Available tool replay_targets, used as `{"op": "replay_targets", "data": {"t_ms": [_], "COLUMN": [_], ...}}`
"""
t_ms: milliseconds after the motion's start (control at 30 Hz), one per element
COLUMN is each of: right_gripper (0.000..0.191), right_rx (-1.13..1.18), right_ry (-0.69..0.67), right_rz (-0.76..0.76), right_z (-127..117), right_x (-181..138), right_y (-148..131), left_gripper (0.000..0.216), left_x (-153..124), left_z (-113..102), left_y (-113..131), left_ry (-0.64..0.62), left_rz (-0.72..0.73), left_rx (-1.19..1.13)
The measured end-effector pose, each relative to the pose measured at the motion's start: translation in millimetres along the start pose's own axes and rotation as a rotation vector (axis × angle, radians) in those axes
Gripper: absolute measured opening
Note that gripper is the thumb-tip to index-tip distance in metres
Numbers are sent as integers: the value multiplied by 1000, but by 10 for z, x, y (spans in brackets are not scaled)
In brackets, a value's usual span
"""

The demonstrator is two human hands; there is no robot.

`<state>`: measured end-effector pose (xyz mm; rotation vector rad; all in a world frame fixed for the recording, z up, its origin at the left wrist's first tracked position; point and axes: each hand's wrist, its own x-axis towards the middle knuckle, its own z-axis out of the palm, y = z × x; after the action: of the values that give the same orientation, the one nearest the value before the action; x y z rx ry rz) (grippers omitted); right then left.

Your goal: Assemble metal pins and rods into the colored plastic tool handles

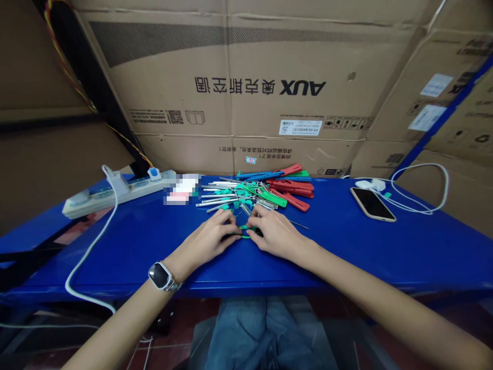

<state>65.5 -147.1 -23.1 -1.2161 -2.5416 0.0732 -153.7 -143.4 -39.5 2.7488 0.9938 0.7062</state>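
My left hand (221, 228) and my right hand (272, 229) meet low over the front middle of the blue table, fingertips a little apart. Both are closed in a pinch on a thin green plastic piece (245, 236), mostly hidden by the fingers, so its kind cannot be made out. Just beyond them lies a loose pile of silvery metal rods (211, 202) with small green plastic parts. Slotted red plastic strips (292, 188), blue strips (262, 176) and a green strip (274, 196) overlap the pile's right side. A thin dark rod (299, 224) lies beside my right hand.
On the blue table (346, 257), a phone (373, 204) with a coiled white cable (419, 208) lies at right. A white power strip (119, 192) with plugs stands at left, its cord hanging over the front edge. A cardboard wall (246, 113) rises behind.
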Motion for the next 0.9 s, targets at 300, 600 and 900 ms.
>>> {"op": "replay_targets", "data": {"t_ms": [300, 600, 900], "right_gripper": [26, 17, 31], "right_rx": [320, 271, -16], "right_ry": [-3, 215, 133], "right_rz": [47, 125, 298], "right_z": [21, -110, -16], "right_x": [-33, 226, 511], "right_y": [55, 434, 712], "left_gripper": [41, 39, 32], "left_x": [79, 140, 414], "left_z": [26, -11, -164], "left_y": [81, 3, -113], "left_ry": [-52, -98, 1], "left_rz": [-44, -39, -62], "left_rx": [133, 183, 100]}}
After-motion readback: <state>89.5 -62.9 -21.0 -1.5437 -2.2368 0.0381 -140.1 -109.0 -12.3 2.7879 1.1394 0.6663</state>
